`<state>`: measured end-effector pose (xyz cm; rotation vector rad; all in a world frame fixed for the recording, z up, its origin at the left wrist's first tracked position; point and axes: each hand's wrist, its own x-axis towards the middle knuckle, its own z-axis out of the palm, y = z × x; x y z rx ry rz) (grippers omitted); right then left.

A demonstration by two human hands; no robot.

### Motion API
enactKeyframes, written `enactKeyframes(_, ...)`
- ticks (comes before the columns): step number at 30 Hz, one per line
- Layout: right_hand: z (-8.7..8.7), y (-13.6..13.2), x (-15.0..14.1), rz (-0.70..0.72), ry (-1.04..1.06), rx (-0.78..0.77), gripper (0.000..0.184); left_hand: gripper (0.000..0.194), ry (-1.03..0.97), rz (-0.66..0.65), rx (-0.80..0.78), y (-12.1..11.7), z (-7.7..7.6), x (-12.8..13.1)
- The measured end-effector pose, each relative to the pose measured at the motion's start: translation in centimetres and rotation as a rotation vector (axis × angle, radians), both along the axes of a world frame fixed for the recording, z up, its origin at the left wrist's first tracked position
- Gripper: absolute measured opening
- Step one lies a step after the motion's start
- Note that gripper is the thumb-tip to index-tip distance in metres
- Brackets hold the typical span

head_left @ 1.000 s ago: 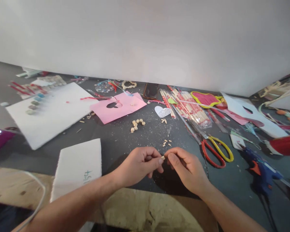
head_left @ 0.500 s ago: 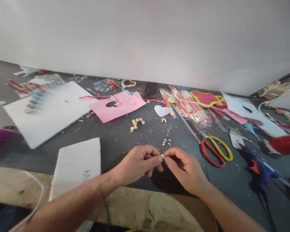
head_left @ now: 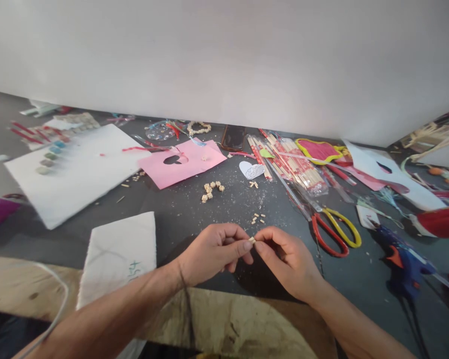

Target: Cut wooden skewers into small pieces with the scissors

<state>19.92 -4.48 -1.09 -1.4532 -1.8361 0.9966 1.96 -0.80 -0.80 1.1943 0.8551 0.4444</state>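
Between my fingertips is a small cluster of cut wooden stick pieces [head_left: 252, 240], partly hidden by the fingers. My left hand [head_left: 222, 249] pinches it between thumb and forefinger. From the other side, the thumb and forefinger of my right hand [head_left: 284, 259] close on its right end. Just beyond the hands lie several loose short stick pieces [head_left: 257, 218], with a few more [head_left: 253, 185] farther back. A group of small wooden clusters [head_left: 208, 190] rests on the dark table [head_left: 175, 209] to the left of those.
Scissors [head_left: 331, 234] and a blue glue gun [head_left: 404, 259] lie to the right. Behind are packaged chopsticks [head_left: 292, 164], a paper heart [head_left: 251, 170], a phone [head_left: 233, 137] and pink paper [head_left: 179, 162]. White foam board [head_left: 82, 174] and a marked white piece [head_left: 119, 249] are leftward.
My right fingertips have closed in on the stick pieces, where a small gap showed a second ago. My left hand keeps its pinch, and the view has shifted slightly.
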Motion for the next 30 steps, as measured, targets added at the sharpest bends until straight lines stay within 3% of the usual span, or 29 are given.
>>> enactKeyframes(15, 0.24, 0.0, -0.02, 0.016, -0.021, -0.032, 0.016, 0.021, 0.053, -0.04, 0.091, -0.2, -0.17, -0.02)
enactKeyframes(30, 0.42, 0.19, -0.15, -0.045, -0.017, -0.063, 0.017, 0.02, 0.134, -0.015, 0.078, -0.3, 0.17, 0.18)
